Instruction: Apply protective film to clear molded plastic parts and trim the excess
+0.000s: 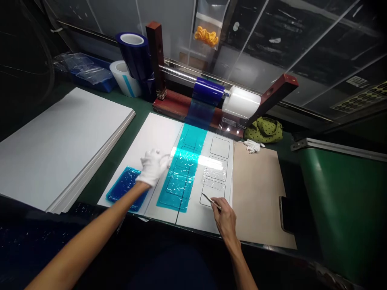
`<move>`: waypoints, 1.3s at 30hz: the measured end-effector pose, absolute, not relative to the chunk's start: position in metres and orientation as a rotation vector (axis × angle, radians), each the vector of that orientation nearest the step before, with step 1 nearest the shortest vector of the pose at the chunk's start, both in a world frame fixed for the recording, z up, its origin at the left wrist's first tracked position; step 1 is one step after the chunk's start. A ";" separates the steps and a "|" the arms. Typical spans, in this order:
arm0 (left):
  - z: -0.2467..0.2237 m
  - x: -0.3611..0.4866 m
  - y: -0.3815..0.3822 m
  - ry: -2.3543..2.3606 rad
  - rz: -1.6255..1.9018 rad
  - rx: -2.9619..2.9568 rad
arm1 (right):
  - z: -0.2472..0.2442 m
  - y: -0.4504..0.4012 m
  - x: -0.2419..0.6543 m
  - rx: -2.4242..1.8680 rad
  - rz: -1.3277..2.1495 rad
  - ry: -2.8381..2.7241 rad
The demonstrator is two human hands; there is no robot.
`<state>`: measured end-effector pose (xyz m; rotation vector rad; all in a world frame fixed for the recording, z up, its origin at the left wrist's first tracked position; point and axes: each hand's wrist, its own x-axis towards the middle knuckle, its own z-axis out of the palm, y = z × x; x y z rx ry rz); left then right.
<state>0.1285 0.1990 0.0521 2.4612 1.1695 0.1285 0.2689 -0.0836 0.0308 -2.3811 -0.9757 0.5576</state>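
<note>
My left hand [151,166], in a white glove, is over the white sheet beside the film strip. Motion smears its fingers, and a faint clear edge shows at their tips. My bare right hand [225,217] is closed around a slim pointed tool [208,198]; whether it is a knife or tweezers I cannot tell. Its tip points at the lowest rounded outline [213,192] on the right part of the sheet. A glossy turquoise film strip [177,187] runs down from the blue film roll [208,91]. Left of it lies a stack of dark blue film pieces [127,187].
A thick stack of white sheets [66,141] lies left. Behind the work stands a red wooden roll holder [175,105] with a white roll [242,101]. At right are brown board [256,185], a phone [286,214], a white glove [253,146] and a green pouch [266,129].
</note>
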 end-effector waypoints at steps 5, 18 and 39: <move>0.018 0.089 0.147 1.156 -0.024 2.513 | 0.029 -0.003 0.265 -2.534 0.467 -1.471; 0.016 0.091 0.137 1.222 -0.046 2.392 | 0.020 0.098 0.247 -2.482 0.535 -2.052; 0.020 0.047 0.064 1.203 0.131 1.073 | 0.026 -0.061 0.277 -2.492 1.006 -1.173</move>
